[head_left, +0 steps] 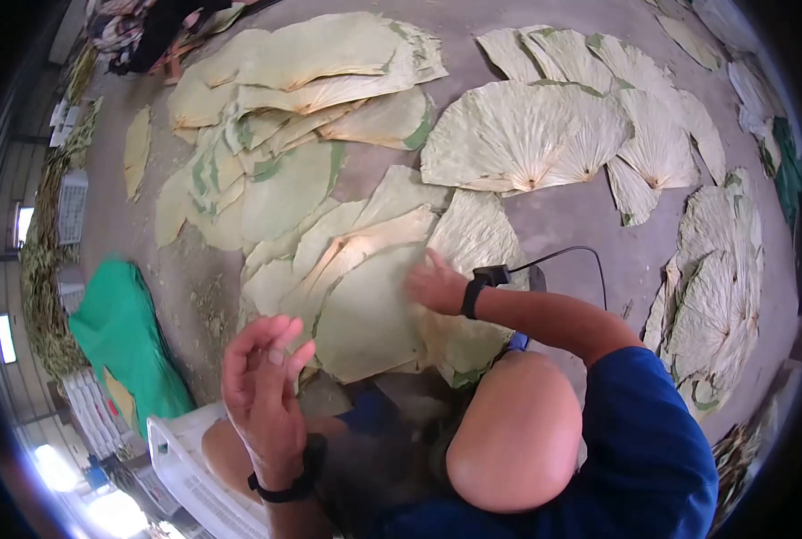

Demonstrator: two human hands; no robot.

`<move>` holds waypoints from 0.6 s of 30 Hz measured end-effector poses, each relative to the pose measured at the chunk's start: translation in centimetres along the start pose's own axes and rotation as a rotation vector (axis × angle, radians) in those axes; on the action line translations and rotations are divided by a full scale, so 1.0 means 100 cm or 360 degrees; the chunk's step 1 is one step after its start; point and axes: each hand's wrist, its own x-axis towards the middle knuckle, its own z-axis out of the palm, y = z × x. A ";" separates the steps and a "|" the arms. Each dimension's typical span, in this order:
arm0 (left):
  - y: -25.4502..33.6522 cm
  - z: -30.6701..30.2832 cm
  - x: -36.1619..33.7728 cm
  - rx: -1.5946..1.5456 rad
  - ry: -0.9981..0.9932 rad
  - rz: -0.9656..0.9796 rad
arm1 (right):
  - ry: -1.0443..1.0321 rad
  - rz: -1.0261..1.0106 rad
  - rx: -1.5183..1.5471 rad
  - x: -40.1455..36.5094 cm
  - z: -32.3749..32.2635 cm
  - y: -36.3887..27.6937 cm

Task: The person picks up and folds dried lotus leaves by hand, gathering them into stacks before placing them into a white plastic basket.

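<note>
Concrete floor bears leaves; right hand spread on one, left hand spread.

Left hand is raised, fingers parted and loosely curled, gripping nothing. Right hand lies ahead of the left fingertips, palm down, fingers spread flat; its forearm runs back bare to a bent elbow.

No lettering can be read on the dried leaves or the white crate.

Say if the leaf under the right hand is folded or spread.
Folded: the leaf forms a half-round with a straight edge.
</note>
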 end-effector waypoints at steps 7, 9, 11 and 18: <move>-0.021 -0.003 0.020 -0.0007 -0.0082 -0.0064 | -0.0104 0.0279 -0.0012 0.022 -0.045 0.017; -0.020 -0.002 0.022 0.0060 -0.0251 -0.0112 | 0.0061 0.0570 0.0203 0.042 -0.126 0.041; -0.024 0.009 0.022 -0.0064 -0.0410 -0.0209 | 0.0438 0.0769 0.0388 0.057 -0.209 0.050; -0.034 0.072 0.037 -0.1022 -0.0652 -0.0287 | 0.0664 -0.0031 0.0604 0.077 -0.234 -0.011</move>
